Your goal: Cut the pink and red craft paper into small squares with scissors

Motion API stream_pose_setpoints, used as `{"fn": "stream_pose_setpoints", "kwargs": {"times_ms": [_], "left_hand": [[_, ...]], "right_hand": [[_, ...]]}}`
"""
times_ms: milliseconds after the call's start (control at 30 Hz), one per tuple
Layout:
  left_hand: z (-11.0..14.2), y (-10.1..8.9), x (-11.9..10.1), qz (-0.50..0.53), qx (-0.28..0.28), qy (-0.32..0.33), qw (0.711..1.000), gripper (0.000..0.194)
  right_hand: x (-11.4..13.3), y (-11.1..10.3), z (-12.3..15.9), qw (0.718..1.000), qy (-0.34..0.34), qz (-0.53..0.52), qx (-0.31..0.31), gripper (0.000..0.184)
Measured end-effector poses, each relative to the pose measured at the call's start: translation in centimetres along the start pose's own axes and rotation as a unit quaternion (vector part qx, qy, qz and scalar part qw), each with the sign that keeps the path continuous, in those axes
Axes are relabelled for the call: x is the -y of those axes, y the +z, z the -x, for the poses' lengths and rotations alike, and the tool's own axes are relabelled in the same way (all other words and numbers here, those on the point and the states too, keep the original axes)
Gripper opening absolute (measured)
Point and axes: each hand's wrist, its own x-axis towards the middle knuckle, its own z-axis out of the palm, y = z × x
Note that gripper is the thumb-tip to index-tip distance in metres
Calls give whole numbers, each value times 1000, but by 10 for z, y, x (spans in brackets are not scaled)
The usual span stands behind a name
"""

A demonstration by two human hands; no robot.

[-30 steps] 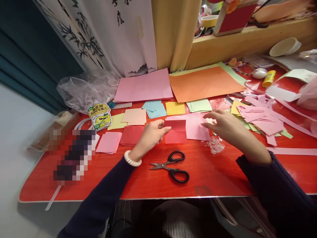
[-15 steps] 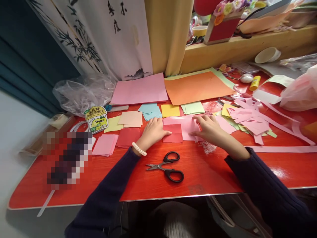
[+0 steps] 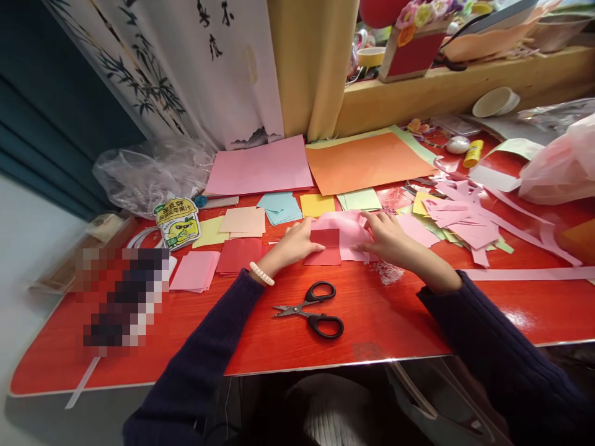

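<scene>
My left hand (image 3: 298, 243), wearing a cream beaded bracelet, pinches the left side of a pink paper sheet (image 3: 348, 226) and a small red paper square (image 3: 326, 255), thumb in front. My right hand (image 3: 382, 235) grips the pink sheet's right edge between thumb and fingers. The sheet bows upward between both hands, with the red square overlapping its lower left part. Closer to me on the red table lie black-handled scissors (image 3: 310, 310), blades spread, pointing left. My left fingertips are partly hidden behind the paper.
Stacks of red (image 3: 239, 256), pink (image 3: 195, 271), peach (image 3: 242, 222), blue (image 3: 280, 208), yellow (image 3: 317, 204) and pale green squares (image 3: 359, 199) surround my hands. Large pink (image 3: 260, 166) and orange sheets (image 3: 372, 162) lie behind. Pink scraps (image 3: 469, 223) and a glue stick (image 3: 473, 153) are at right.
The pink sheet, nearly flat before, now arches up between my hands. My left hand has shifted slightly right along the papers. The scissors stay where they were.
</scene>
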Motion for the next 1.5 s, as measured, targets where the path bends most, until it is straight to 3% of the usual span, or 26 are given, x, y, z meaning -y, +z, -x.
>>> {"fn": "stream_pose_setpoints", "kwargs": {"times_ms": [133, 267, 367, 567, 700, 900, 1067, 1300, 1500], "left_hand": [[19, -9, -15, 19, 0, 56, 998, 26], [36, -11, -10, 57, -113, 102, 987, 29], [42, -1, 6, 109, -199, 90, 970, 39], [49, 14, 14, 193, -225, 31, 955, 53], [49, 13, 9, 246, -238, 22, 939, 53], [48, 12, 10, 255, -233, 15, 938, 49], [52, 11, 4, 251, -224, 7, 942, 47], [56, 10, 4, 256, -208, -6, 944, 41], [57, 11, 8, 281, -165, -5, 945, 35]], "right_hand": [[14, -10, 2, 987, -15, -123, -99, 82], [31, -16, 4, 920, -57, -380, -78, 41], [38, -10, 4, 880, -57, -461, -95, 20], [38, 4, 7, 891, -70, -438, -99, 26], [38, 1, 8, 906, -50, -402, -127, 8], [42, -7, 11, 862, -36, -500, -79, 17], [48, -7, 15, 843, -12, -537, -29, 20], [50, -5, 21, 863, -25, -504, -17, 27], [47, -2, 22, 875, -42, -482, -4, 22]]}}
